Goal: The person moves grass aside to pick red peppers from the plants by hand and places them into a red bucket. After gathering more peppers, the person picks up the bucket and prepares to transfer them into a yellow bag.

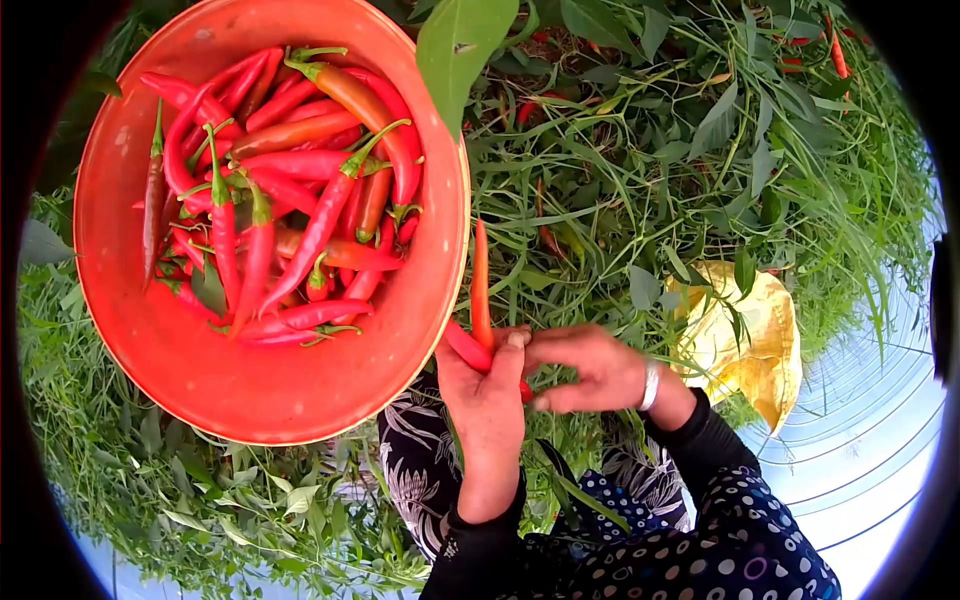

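Ground: dense green foliage (620, 190) over much of the frame, pale blue surface (875, 420) at right, yellow sack (740, 335) centre right.

Orange-red basin (270, 400), upper left, holds a heap of chili peppers (290, 190), mostly red, a few brownish, stems on.

Left hand (482, 400), lower centre beside the basin rim: thumb closed over at least two loose chilies, one orange-red (481, 290) upright, one red (468, 347) slanting. Its other fingers mostly hidden.

Right hand (590, 365), silver bracelet (650, 386) at the wrist: fingers partly curled, spread apart, tips by the left thumb; cannot tell whether they grip anything.

Judgement: gathering or sorting chilies in hand; the next move calls for a firm left thumb and a light right touch.
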Demonstrator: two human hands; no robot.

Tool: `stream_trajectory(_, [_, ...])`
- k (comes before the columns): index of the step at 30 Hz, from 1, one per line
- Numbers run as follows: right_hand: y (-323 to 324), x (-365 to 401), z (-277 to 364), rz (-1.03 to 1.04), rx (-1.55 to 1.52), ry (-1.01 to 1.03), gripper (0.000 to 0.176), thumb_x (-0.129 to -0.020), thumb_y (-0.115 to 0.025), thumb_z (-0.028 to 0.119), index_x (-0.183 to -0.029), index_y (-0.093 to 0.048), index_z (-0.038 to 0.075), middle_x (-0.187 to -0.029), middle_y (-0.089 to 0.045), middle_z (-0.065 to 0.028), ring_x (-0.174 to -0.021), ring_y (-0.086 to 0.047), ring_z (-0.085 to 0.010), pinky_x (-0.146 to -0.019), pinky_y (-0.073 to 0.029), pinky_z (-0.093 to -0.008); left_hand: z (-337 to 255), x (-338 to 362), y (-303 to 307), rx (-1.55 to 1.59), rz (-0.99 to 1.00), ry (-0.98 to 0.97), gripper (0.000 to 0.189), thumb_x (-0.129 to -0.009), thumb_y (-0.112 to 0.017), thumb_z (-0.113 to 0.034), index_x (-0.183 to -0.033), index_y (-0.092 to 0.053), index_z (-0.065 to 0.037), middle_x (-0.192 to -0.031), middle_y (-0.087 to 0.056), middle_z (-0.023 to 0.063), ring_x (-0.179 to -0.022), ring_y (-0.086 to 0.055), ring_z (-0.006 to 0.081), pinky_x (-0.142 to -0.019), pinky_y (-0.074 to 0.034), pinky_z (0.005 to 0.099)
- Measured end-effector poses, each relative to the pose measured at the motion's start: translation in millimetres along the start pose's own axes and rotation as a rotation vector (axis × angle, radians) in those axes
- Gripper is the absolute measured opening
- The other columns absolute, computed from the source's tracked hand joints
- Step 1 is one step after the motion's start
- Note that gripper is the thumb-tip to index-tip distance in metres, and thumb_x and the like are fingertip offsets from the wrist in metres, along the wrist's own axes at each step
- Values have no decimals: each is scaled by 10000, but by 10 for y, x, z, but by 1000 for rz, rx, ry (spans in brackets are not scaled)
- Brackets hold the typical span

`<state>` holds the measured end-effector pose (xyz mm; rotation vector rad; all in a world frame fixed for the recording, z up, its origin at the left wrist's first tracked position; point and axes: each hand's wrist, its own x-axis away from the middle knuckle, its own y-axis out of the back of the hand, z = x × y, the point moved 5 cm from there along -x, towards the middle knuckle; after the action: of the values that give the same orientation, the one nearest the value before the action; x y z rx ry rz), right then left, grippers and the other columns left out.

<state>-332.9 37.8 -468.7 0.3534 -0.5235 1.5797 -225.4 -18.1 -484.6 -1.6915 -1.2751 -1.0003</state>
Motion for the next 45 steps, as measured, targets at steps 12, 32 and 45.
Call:
stream_trajectory(12, [1370, -1439, -1540, -75, 1161, -854, 239, -796, -537, 118, -1007, -630, 56, -1074, -613, -135, -1043, -561, -309, -878, -423, -507, 23, -68, -39, 37, 101, 80, 370, -801, -563, -31, -1153, -463, 23, -790, -589, 33, -776, -605, 151, -731, -429, 263])
stream_trajectory(32, [1420, -345, -1651, -517, 1080, -1008, 348, -749, -622, 353, -1051, -625, 178, -965, -641, -98, -892, -602, -297, -803, -434, -436, 26, -86, -105, 66, 101, 69, 359, -803, -568, -35, -1145, -470, 15, -784, -590, 42, -791, -598, 150, -749, -422, 259])
stream_trajectory(45, [264, -2, -363, -381, 818, -135, 170, -717, -644, 154, -879, -614, 113, -888, -604, -9, -1066, -512, -227, -1018, -147, -464, 49, -104, -136, 63, 105, -61, 432, -730, -591, 113, -1109, -426, -13, -1080, -503, 91, -985, -535, 153, -808, -452, 258])
